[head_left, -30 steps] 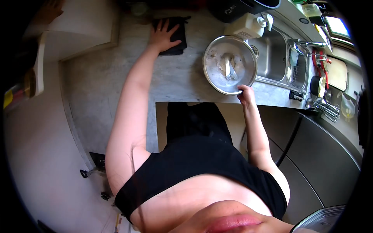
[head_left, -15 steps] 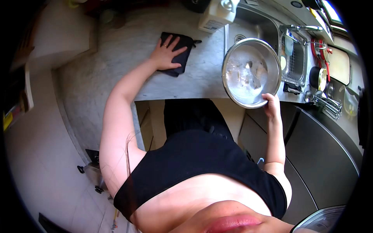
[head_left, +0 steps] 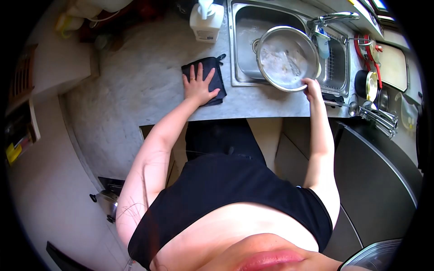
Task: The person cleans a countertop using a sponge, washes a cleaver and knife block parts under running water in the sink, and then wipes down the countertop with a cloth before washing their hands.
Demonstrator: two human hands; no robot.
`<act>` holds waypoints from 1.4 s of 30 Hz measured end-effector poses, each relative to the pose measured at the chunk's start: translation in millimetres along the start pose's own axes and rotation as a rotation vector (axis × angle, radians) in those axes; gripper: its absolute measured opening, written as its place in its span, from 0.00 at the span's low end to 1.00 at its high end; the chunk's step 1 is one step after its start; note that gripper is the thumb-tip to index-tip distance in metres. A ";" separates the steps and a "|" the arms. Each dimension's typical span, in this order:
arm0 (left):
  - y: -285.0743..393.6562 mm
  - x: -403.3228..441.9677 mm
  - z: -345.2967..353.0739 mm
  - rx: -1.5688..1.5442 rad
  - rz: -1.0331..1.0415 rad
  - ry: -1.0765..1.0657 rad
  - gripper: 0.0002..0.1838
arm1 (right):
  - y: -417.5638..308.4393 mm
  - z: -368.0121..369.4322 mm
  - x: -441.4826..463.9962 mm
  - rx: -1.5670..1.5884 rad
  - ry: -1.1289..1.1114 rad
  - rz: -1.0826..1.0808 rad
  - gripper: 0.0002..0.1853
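Observation:
My left hand [head_left: 198, 86] lies flat with its fingers spread on a folded black cloth [head_left: 218, 81] on the grey counter. By its near rim, my right hand [head_left: 312, 89] grips a round metal bowl [head_left: 287, 58]. The bowl is over the right part of the steel sink [head_left: 253, 34] and hides some of it. Whitish, wet-looking contents and what seems to be a metal utensil are inside the bowl. A white pump bottle [head_left: 206, 22] stands behind the cloth, left of the sink.
A chrome faucet [head_left: 334, 18] reaches over the sink. Right of it are a wire rack [head_left: 333, 63], pans with red handles [head_left: 376, 67] and several metal utensils [head_left: 379, 118]. A lidded pot [head_left: 106, 203] is at the lower left.
The bowl has gone from over the counter to over the sink in my right hand. My left hand stays spread on the cloth. The view has shifted, and more of the sink shows.

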State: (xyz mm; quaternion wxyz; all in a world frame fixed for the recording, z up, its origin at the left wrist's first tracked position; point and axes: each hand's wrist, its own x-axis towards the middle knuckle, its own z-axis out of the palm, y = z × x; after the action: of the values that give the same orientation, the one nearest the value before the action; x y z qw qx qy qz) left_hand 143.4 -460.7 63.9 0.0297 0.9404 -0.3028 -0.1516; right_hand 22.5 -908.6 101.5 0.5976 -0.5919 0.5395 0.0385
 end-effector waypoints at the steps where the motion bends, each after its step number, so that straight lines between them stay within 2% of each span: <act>1: 1.0 1.5 0.2 0.005 -0.010 -0.021 0.46 | 8.3 0.2 33.9 0.014 0.011 0.016 0.10; 4: 4.2 5.7 -3.3 0.012 -0.041 -0.088 0.47 | 26.6 21.4 109.3 0.122 0.003 -0.016 0.10; 6: 7.2 8.3 -8.8 0.055 -0.071 -0.172 0.46 | 31.8 33.3 144.8 -0.010 -0.042 0.079 0.09; 8: 8.4 8.9 -5.6 0.055 -0.076 -0.163 0.47 | 35.8 65.6 153.6 0.092 0.050 0.091 0.08; 10: 8.4 11.2 -5.5 0.061 -0.077 -0.161 0.47 | 44.2 85.7 170.0 0.085 0.035 0.127 0.08; 14: 6.4 11.3 6.3 0.068 -0.058 -0.087 0.47 | 62.3 115.7 193.7 0.271 0.032 0.342 0.08; 18: 6.0 12.9 13.9 0.093 -0.067 -0.084 0.47 | 65.8 131.0 180.6 0.358 0.106 0.373 0.10; 21: 4.4 10.7 21.6 0.101 -0.036 -0.011 0.47 | 70.0 130.3 178.8 0.293 0.145 0.371 0.10; 22: 4.7 10.7 21.4 0.104 -0.029 0.007 0.47 | 69.1 126.5 178.4 0.179 0.115 0.325 0.12; 24: 6.7 11.8 18.9 0.121 -0.029 0.006 0.47 | 78.2 131.1 200.2 -0.021 0.211 0.108 0.28; 25: 6.5 11.5 19.6 0.120 -0.029 0.007 0.47 | 48.6 123.3 158.1 -0.111 0.244 -0.115 0.49; 26: 7.9 11.1 18.5 0.119 -0.031 0.008 0.47 | 53.7 117.8 159.0 -0.247 0.269 -0.376 0.50; 28: 13.3 9.7 12.2 0.135 -0.045 -0.035 0.48 | 24.4 103.5 94.3 -0.305 0.287 -0.621 0.48; 31: 15.3 11.5 7.8 0.143 -0.043 -0.038 0.47 | 33.7 77.6 60.8 -0.229 0.045 -0.622 0.45; 34: 13.8 2.5 8.0 0.139 -0.023 -0.037 0.47 | 33.8 64.2 12.4 -0.007 0.046 -0.519 0.45; 36: 12.5 5.5 9.6 0.162 -0.021 -0.030 0.47 | 16.1 46.0 24.4 -0.344 0.281 -0.883 0.44; 37: 11.3 5.2 11.3 0.162 -0.017 -0.031 0.48 | -9.6 33.3 40.3 -0.363 0.339 -0.986 0.41; 38: 10.1 1.6 14.4 0.159 -0.006 -0.022 0.47 | -41.3 22.1 47.2 -0.512 0.523 -1.077 0.38; 40: 7.9 3.4 17.6 0.154 0.011 0.011 0.47 | -101.1 -1.1 77.7 -0.686 0.690 -0.963 0.38; 42: 9.4 5.7 12.9 0.142 -0.008 -0.083 0.47 | -138.2 -18.9 99.0 -0.929 0.638 -0.714 0.39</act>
State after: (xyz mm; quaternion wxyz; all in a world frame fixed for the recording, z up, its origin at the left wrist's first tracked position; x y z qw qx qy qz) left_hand 138.6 -471.3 51.4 -0.0501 0.9342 -0.3102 -0.1687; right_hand 146.9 -1022.4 130.5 0.0677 -0.9124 0.3882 -0.1104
